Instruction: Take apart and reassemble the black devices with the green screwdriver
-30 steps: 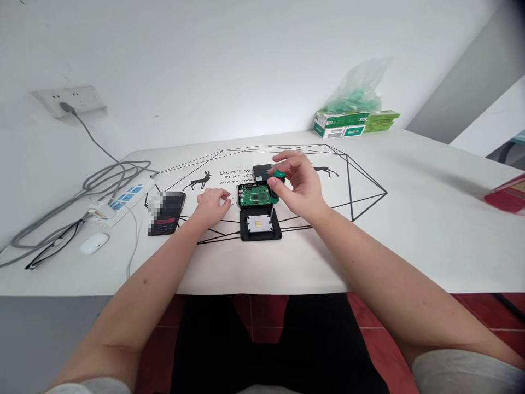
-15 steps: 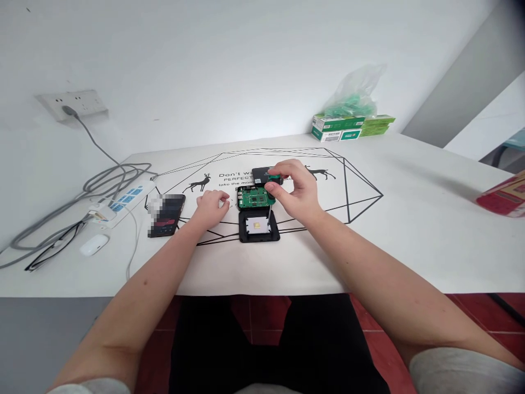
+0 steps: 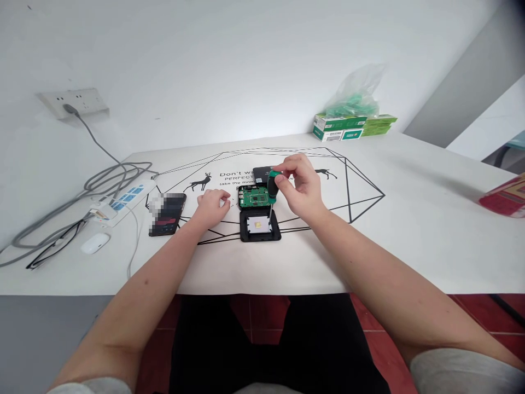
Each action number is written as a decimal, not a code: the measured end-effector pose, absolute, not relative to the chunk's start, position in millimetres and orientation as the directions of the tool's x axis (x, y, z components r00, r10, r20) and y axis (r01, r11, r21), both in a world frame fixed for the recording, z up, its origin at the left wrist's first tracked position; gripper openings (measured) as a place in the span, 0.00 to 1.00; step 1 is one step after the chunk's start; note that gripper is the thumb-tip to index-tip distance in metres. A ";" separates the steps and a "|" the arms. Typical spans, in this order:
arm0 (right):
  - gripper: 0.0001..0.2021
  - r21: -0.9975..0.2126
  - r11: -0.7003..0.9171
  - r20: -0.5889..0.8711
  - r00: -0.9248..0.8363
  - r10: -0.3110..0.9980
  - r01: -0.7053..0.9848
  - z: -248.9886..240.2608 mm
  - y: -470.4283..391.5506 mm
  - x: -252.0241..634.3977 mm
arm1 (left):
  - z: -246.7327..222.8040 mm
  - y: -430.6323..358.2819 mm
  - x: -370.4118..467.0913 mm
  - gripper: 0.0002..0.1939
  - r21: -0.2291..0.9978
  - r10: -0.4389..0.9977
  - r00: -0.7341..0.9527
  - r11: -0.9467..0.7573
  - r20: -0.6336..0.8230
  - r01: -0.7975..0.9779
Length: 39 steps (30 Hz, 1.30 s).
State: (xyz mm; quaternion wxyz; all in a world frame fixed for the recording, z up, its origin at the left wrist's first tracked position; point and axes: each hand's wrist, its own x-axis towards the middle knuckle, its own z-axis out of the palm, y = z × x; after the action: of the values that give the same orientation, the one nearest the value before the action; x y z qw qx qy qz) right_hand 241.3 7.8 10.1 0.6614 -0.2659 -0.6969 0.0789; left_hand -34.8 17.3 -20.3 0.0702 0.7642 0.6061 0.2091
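Note:
A green and black screwdriver [image 3: 272, 186] is held upright by its handle between the fingertips of my right hand [image 3: 301, 186]. Its shaft points down to the right side of an open black case part [image 3: 260, 237] with a light plate [image 3: 254, 225] inside. Behind that part lies a green circuit board [image 3: 252, 198] in a black frame, and a black cover [image 3: 261, 174] sits farther back. My left hand [image 3: 211, 208] rests on the table left of the board, fingers loosely curled and apart, holding nothing.
A phone [image 3: 170, 214] lies left of my left hand. Farther left are a power strip [image 3: 131, 198], coiled cables, glasses [image 3: 57, 245] and a white mouse [image 3: 95, 243]. Green boxes [image 3: 339, 122] with a plastic bag [image 3: 359, 90] stand back right; a red package [image 3: 506, 198] is at the right edge.
The fingers of my right hand have shifted on the screwdriver, opening a little so more of its handle shows. My left hand has stayed in place.

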 end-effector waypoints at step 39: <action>0.24 -0.636 0.770 0.770 0.105 0.630 0.041 -0.7 2.7 225.3 | -24.1 -30.7 6.9 0.23 0.340 0.679 0.670 -0.733 0.301 0.589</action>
State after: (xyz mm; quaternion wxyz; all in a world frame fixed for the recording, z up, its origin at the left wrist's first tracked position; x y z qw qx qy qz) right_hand 225.3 2.7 -0.7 0.6949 -0.2642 -0.6344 0.2120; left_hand 6.9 -30.7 -24.1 0.1077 0.9074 0.3494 0.2074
